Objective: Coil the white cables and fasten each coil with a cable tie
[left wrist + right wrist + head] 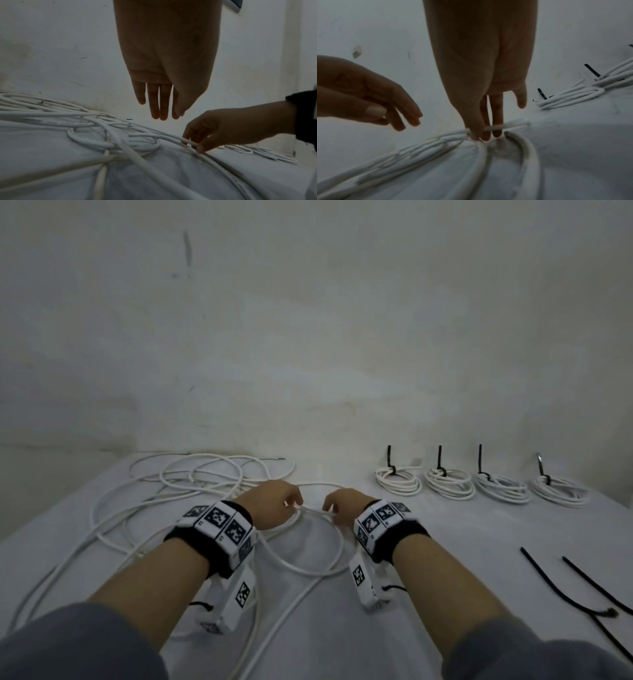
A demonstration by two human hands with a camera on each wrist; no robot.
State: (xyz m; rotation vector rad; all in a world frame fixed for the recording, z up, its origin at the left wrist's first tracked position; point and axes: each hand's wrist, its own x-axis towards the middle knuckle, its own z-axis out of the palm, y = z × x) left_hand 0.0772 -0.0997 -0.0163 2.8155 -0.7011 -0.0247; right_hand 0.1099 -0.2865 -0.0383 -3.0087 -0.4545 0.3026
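A long white cable (308,568) lies in a loose loop on the white table (445,542), between my two hands. My right hand (339,505) pinches this cable (482,155) where its strands cross, thumb and fingertips (476,136) pressed on it; the left wrist view shows the same pinch by the right hand (205,136). My left hand (277,501) hovers just left of that spot. Its fingers (161,108) hang straight above the cables and hold nothing. More loose white cable (205,474) sprawls at the back left.
Several finished coils, each with an upright black tie, line the back right, from the nearest coil (399,481) to the far coil (560,491). Loose black cable ties (555,587) lie at the front right. A bare wall stands close behind the table.
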